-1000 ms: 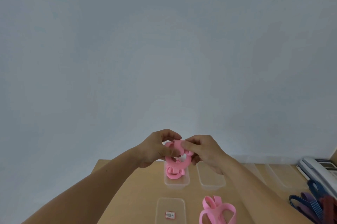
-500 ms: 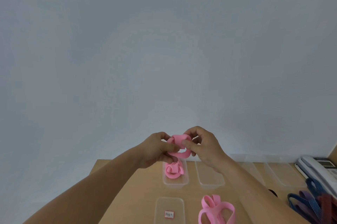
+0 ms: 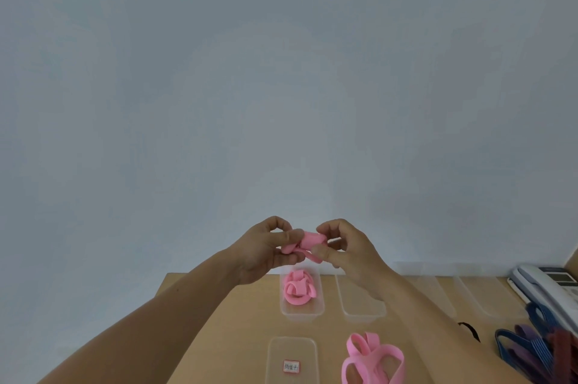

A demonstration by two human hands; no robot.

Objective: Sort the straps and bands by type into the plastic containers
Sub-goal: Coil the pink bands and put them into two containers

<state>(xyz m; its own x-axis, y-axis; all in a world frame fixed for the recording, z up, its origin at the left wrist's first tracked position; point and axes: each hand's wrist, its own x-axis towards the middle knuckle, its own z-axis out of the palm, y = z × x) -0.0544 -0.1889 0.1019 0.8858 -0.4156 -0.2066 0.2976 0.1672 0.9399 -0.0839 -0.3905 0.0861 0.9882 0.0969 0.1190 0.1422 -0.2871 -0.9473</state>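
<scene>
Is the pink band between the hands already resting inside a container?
No, the left hand and right hand pinch the pink band in the air, above the container.

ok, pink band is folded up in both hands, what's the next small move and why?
Probably lower the folded pink band into the clear container below it. The left hand and right hand both pinch it roughly over that container, which already holds pink bands; the neighbouring container looks empty.
</scene>
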